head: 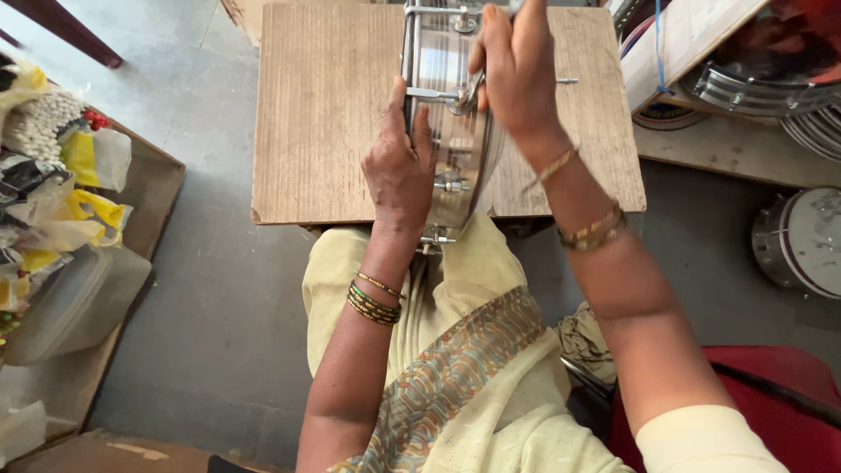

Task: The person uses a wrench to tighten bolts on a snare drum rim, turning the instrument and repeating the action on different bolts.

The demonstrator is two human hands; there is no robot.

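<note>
One square wooden tabletop (333,114), its grain running lengthwise and one near corner chipped, stands on a grey concrete floor (210,307). One shiny metal drum shell (451,131) stands on its edge upon the tabletop, its lower rim reaching past the near edge toward the person's lap. The left hand (400,171) is closed against the shell's left side, fingers wrapped over the rim. The right hand (519,66) is curled shut around a small metal tool at a tension rod (434,93) high on the shell. At least two more drums show to the right: one on the floor (802,236), one partly under a cardboard box (692,39). One low wooden tray (131,228) at left holds plastic bags (79,158) and one clear plastic tub (74,302).
</note>
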